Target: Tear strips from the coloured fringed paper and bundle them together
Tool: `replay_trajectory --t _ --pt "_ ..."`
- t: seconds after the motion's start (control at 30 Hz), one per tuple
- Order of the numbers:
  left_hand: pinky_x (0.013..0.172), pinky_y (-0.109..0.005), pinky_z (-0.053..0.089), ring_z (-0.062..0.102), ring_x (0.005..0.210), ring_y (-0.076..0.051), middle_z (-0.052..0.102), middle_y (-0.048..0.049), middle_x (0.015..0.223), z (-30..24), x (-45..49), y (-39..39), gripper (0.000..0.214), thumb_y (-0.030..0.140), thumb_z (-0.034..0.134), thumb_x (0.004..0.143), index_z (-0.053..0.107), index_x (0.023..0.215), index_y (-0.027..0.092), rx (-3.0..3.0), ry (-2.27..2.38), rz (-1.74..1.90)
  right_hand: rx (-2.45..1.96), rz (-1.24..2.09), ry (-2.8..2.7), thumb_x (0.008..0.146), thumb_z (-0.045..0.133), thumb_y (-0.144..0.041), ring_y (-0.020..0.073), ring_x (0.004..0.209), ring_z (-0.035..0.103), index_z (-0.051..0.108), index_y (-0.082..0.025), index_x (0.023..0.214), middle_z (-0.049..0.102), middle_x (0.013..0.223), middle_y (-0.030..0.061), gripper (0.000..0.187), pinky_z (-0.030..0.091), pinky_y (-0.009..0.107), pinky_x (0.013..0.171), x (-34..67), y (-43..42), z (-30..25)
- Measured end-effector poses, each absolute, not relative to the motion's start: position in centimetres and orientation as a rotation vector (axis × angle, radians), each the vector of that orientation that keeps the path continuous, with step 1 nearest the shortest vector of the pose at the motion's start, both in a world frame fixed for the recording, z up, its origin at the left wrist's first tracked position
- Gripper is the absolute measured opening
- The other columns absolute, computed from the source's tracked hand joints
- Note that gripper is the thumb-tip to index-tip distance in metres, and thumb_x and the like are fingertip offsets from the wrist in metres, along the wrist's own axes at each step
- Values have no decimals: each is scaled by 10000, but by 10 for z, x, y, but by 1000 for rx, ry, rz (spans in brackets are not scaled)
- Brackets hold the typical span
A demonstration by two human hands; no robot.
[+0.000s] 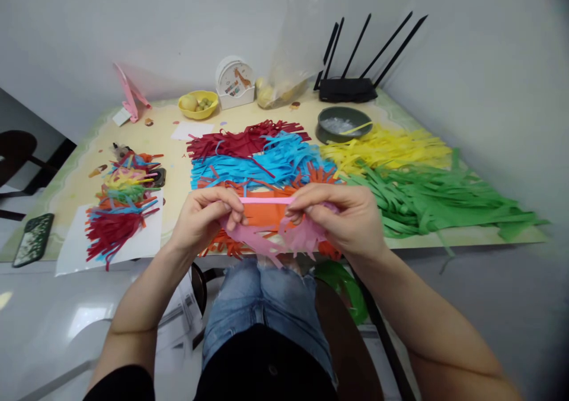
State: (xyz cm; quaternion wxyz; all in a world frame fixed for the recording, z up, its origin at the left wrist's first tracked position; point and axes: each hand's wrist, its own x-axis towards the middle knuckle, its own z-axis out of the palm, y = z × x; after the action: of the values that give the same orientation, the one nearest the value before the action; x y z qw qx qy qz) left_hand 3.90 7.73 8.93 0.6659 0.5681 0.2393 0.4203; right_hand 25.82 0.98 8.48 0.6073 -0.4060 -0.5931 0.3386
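Paper [267,201], pink and fringed, spans the gap between the left hand [213,208] and the right hand [340,214] as I watch from far off through the head camera. From here I judge the work partway along. A bundle of tassels [118,220] in several colours lies at left, partly over a white sheet [73,247], and looks gathered. The pink piece has its fringe cut but is not bundled. Left over on the tabletop [175,182], loose and ungathered, are red paper [242,143], blue paper [267,163], orange paper [267,214], yellow paper [386,148] and green paper [435,196].

I see the fingers of each hand pinching one end of the pink band between thumb and forefinger. The band is straight between them, fringe drooping below, in front of the orange paper.
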Motion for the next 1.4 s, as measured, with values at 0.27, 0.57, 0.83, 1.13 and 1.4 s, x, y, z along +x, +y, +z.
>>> replay_trajectory --t 0.27,0.57,0.83,1.13,1.4 --pt "1010 -426 525 675 1153 -269 748 -126 1194 115 19 83 169 265 623 913 757 841 191 2094 582 783 -889 397 -1750 791 577 -50 149 672 731 797 -266 834 786 769 -1 311 598 270 662 265 6 96" --pt "671 -257 474 658 700 -148 764 -39 786 132 45 83 229 316 594 968 769 889 190 2354 575 501 -901 397 -1887 827 559 -110 164 752 758 780 -309 851 795 833 1 298 623 300 729 267 4 103" --pt "1080 -495 393 670 814 -193 764 -22 783 105 41 95 210 282 568 977 750 880 244 2800 653 816 -977 365 -1981 861 637 -157 190 955 764 787 -290 1021 802 1054 23 256 612 324 877 281 10 94" --pt "1166 -675 273 720 1066 -281 802 -28 1028 97 41 113 188 282 715 887 766 1059 339 2744 568 1026 -1014 1293 -1649 871 704 -514 154 624 703 739 -173 825 777 727 39 346 537 259 602 264 47 101" --pt "1109 -452 468 745 1001 -189 807 -16 992 79 69 124 146 288 644 955 784 993 269 2442 698 1535 -718 1170 -1349 862 762 -415 136 684 709 738 -194 823 742 705 -1 225 568 271 722 249 70 93"
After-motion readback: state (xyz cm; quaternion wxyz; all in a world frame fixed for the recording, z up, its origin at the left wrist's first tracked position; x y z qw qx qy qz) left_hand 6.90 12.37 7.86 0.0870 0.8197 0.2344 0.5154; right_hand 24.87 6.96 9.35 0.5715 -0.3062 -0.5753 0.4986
